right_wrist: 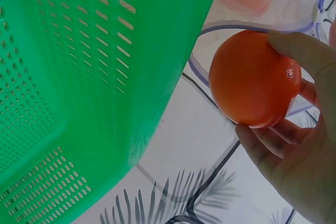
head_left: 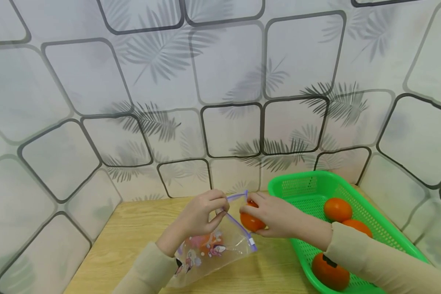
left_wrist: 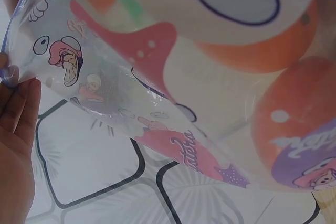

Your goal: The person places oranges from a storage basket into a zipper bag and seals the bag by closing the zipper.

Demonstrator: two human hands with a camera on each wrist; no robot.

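Note:
My left hand (head_left: 209, 210) pinches the edge of a clear zip bag (head_left: 229, 255) by its purple zip. Cartoon prints cover the bag, and its mouth gapes towards the right. Through the plastic, the left wrist view shows round orange fruits (left_wrist: 289, 114) inside. My right hand (head_left: 275, 214) grips another glossy, round orange fruit (right_wrist: 252, 80), thumb on one side and fingers on the other. That fruit is at the bag's mouth, with the purple zip (right_wrist: 236, 25) right behind it in the right wrist view.
A green perforated basket (head_left: 297, 181) stands on the right of the wooden table (head_left: 103, 249), beneath my right forearm. Several orange fruits (head_left: 338, 209) lie in it. Behind the table rises a patterned wall (head_left: 231, 130) with dark outlines and leaf prints.

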